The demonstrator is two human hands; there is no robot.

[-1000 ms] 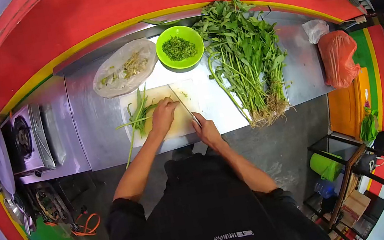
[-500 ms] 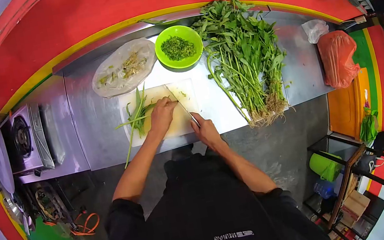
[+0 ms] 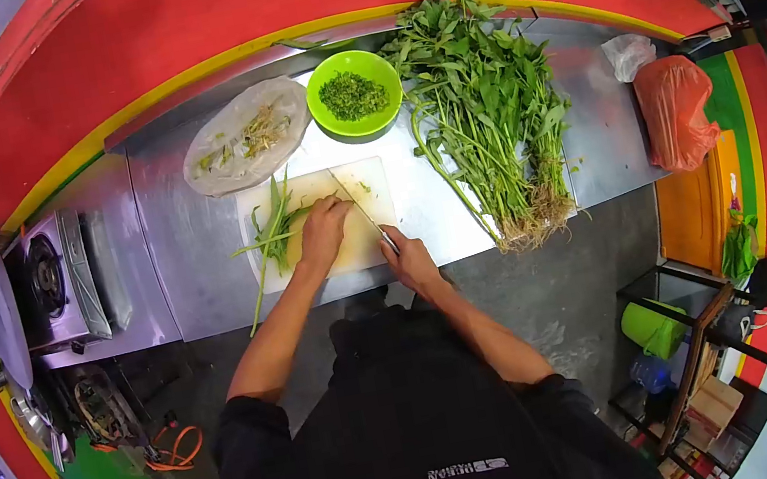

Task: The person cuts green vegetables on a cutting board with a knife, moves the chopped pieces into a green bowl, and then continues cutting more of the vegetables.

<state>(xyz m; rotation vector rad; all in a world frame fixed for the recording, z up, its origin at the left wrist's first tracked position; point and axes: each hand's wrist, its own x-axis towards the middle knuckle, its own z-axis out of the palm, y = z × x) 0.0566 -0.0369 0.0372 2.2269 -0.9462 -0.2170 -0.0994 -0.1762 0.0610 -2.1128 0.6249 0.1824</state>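
Greens [image 3: 275, 229] lie pinned under the clenched left hand [image 3: 325, 228], right hand [image 3: 409, 257] grasping knife [image 3: 360, 210] alongside.

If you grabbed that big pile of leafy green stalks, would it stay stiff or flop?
Probably floppy: the leafy stalks have long thin stems and soft-looking leaves. Likely to scatter too, since they lie loose on the counter, no tie visible.
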